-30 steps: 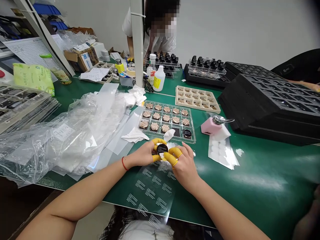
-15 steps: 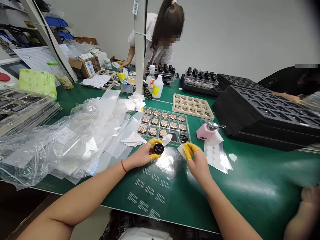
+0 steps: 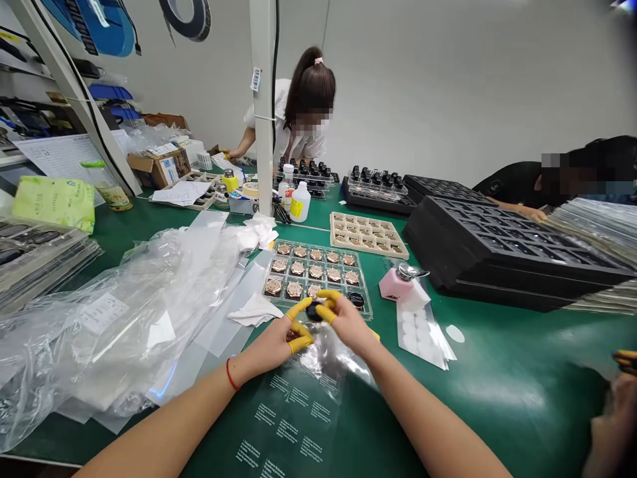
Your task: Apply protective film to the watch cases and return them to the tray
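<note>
My right hand, in yellow finger cots, pinches a small black disc at the near edge of a clear tray. My left hand, also in yellow finger cots, is just left of it, thumb and fingers apart. Its index fingertip is at the disc's edge; whether it touches, I cannot tell. The clear tray holds rows of rose-gold watch parts and, at its near right corner, another black disc with white print. Below my hands lies a clear film with blocks of white text.
Crumpled plastic bags and a white cloth lie left. A beige tray, a pink pump bottle, white sticker sheets and black foam trays stand right. Two people work beyond a white post.
The black disc has passed from my left fingers into my right. My hands have come together. The white piece my right hand held no longer shows there. The camera view has shifted.
</note>
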{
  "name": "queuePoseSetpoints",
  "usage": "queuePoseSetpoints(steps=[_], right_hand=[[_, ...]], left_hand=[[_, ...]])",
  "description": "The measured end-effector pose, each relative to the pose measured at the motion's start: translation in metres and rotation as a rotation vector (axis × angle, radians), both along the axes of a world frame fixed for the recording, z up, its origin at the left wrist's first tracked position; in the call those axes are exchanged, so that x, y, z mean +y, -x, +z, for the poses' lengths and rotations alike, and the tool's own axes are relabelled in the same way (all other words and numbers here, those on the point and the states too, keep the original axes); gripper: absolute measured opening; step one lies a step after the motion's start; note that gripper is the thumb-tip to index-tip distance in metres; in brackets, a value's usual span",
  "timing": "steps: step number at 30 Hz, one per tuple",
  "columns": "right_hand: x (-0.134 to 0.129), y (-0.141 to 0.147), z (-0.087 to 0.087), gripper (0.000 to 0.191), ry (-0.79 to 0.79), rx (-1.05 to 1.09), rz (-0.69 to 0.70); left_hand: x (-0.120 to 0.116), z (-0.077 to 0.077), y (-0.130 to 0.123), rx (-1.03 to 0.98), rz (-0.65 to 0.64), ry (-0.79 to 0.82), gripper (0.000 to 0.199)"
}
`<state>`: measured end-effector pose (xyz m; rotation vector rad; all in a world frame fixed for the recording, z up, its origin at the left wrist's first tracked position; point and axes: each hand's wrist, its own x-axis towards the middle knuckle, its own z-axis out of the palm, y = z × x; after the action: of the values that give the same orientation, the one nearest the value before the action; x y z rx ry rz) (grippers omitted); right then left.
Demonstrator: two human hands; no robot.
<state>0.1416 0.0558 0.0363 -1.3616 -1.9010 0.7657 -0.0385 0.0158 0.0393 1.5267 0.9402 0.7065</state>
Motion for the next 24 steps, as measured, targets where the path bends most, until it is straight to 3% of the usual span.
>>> queuePoseSetpoints(steps=[3, 7, 11, 15, 19, 22, 24], right_hand=[[0.036, -0.024, 0.001, 0.023, -0.153, -0.151, -0.174], [0.058, -0.037, -0.005, 0.016, -0.241, -0.277, -0.217], [0.058, -0.014, -0.013, 0.008, -0.319, -0.396, -0.147], [0.061, 0.008, -0.017, 0.011, -0.290, -0.518, -0.117], [0.054, 0.009, -0.014, 0.012, -0.261, -0.478, -0.117], [0.034, 0.008, -0.005, 0.012, -0.262, -0.416, -0.076], [0.015, 0.009, 0.001, 0.013, -0.251, -0.265, 0.018]], left_hand=[[0.003, -0.001, 0.003, -0.003, 0.040, 0.015, 0.049], [0.004, -0.007, 0.003, -0.048, 0.031, 0.072, 0.048], [0.003, -0.012, 0.000, -0.087, 0.000, 0.111, 0.044], [0.004, -0.008, 0.000, -0.113, 0.050, 0.182, 0.042], [0.006, -0.003, 0.002, -0.186, 0.099, 0.266, 0.044], [0.007, 0.002, 0.002, -0.266, 0.125, 0.377, 0.053], [0.007, 0.005, 0.002, -0.297, 0.116, 0.411, 0.057]])
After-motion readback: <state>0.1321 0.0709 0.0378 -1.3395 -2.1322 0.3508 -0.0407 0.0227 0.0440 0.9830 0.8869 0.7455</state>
